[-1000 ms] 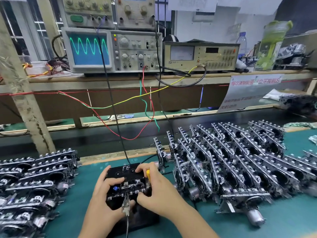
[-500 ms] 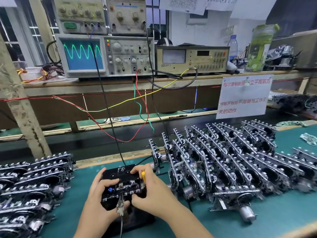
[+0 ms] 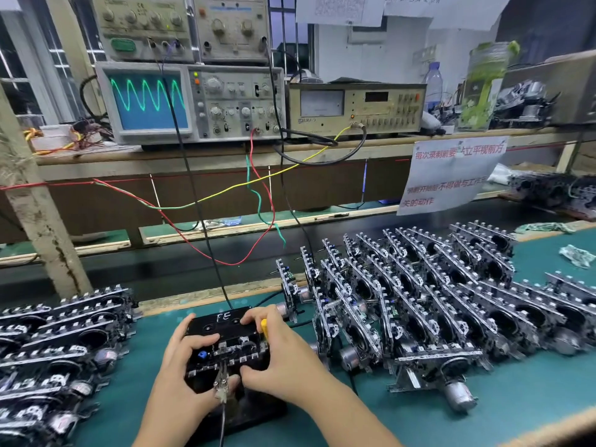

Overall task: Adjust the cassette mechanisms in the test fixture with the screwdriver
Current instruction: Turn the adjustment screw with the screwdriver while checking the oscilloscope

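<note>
Between the two hands sits the black test fixture (image 3: 222,346) with a cassette mechanism (image 3: 229,350) seated in it, low on the green mat. The left hand (image 3: 183,375) curls round its near-left edge, fingers pressing on top. The right hand (image 3: 283,356) clasps the other side with the yellow screwdriver (image 3: 264,328) tucked in its fingers, tip hidden. I'd judge the mechanism light, rigid, with delicate springs and levers; best held by the frame edges. Just beyond the fingertips, "FE" is handwritten on the fixture. Red Chinese characters fill a hanging notice (image 3: 451,175), too blurred to read in full.
</note>
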The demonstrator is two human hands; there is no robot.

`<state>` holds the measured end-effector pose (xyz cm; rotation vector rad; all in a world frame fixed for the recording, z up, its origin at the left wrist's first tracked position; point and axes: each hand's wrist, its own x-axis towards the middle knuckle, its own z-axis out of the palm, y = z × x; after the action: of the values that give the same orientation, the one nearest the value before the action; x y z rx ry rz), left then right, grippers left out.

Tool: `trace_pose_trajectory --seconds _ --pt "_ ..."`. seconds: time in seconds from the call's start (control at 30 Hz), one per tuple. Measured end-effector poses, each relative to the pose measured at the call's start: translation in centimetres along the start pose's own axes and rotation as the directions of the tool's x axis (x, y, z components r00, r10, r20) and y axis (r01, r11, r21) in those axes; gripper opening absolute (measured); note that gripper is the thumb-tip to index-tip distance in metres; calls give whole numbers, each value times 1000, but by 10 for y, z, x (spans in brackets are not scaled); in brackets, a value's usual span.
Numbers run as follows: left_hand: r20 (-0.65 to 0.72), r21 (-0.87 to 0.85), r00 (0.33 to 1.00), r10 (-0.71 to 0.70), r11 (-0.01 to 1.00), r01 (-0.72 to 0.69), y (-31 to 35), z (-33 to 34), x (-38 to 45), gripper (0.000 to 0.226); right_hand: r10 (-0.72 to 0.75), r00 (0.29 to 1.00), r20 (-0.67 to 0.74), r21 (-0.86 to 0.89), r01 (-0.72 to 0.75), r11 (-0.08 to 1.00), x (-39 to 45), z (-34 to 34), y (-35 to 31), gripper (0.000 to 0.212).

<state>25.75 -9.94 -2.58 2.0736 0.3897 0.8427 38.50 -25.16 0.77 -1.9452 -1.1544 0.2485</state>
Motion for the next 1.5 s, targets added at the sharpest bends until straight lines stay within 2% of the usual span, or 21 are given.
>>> trace_pose_trajectory --seconds 0.5,0.87,0.93,1.07,1.2,1.5 --pt "22 23 1000 -19 1000 19 -9 4 1 75 0 1000 -5 14 0 1000 -1 -2 -2 50" --pt "-11 31 999 -32 999 32 -5 0 1 74 5 1000 -14 15 -4 1000 0 -1 -1 49" --pt "17 7 999 -34 999 33 -5 -2 2 74 1 1000 -25 21 0 1000 0 0 0 49" --pt "162 -32 987 -9 999 14 -6 -17 5 73 -8 999 -46 36 10 999 0 0 0 50" --pt "238 -50 969 -61 996 75 1 -29 11 57 -7 998 -63 41 10 999 0 -5 0 49" --pt "164 -22 981 -105 994 110 8 -21 11 22 -33 996 -88 7 34 999 0 -1 1 50"
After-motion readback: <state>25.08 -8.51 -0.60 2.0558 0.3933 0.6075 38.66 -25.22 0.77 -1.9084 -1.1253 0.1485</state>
